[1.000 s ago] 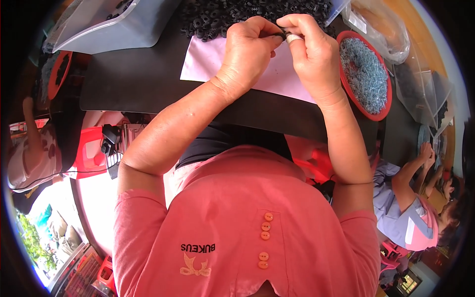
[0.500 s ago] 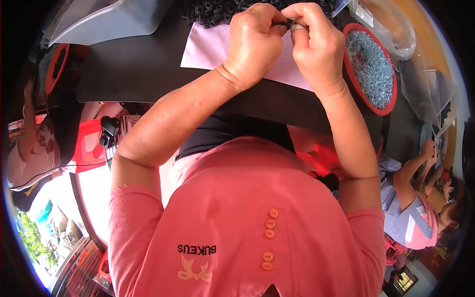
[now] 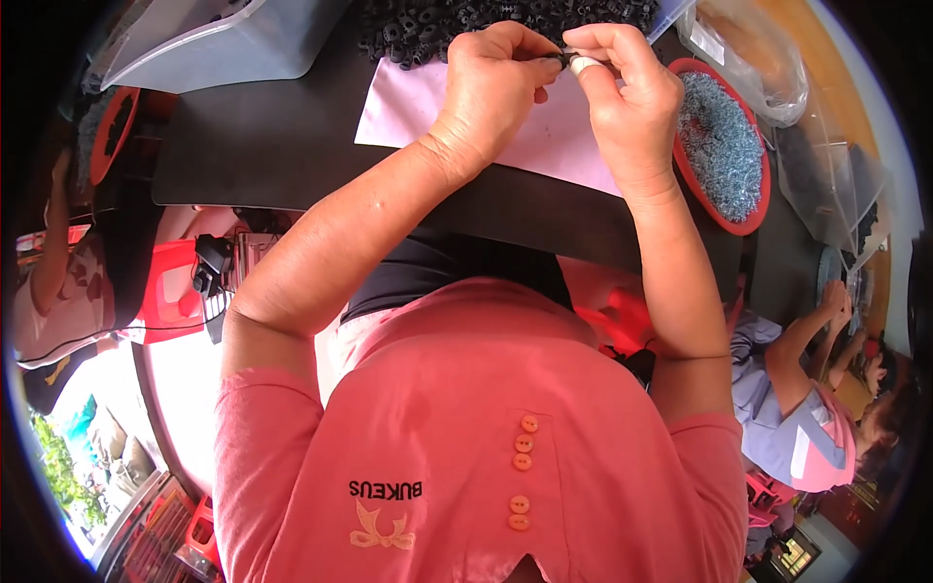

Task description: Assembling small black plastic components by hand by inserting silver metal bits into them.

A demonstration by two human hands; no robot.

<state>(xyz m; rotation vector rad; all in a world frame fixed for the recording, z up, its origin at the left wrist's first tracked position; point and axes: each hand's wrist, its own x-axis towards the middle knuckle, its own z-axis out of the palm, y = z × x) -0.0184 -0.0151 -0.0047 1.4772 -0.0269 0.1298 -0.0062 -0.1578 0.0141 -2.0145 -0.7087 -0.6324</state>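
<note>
Both of my hands meet over a pale pink sheet (image 3: 544,151) at the far side of the dark table. Between the fingertips of my left hand (image 3: 501,92) is a small black part (image 3: 564,58), mostly covered by the fingers. My right hand (image 3: 632,102) pinches at the same spot with thumb and forefinger; whether it grips the black part or a tiny separate piece is too small to tell. A heap of small black plastic parts (image 3: 418,29) lies just beyond the hands. Right of my right hand stands a red oval basin (image 3: 685,160) full of small silvery-blue pieces (image 3: 724,146).
A grey plastic bin (image 3: 204,53) stands at the back left of the dark table (image 3: 262,146). Clear plastic bags (image 3: 748,58) and a clear container (image 3: 826,185) sit beyond the basin. Other people work at the right (image 3: 797,398) and at the left (image 3: 68,291).
The hands and tabletop sit slightly lower in the picture. My left fingers have shifted a little around the black part, and my right forefinger and thumb have opened slightly apart from the left hand.
</note>
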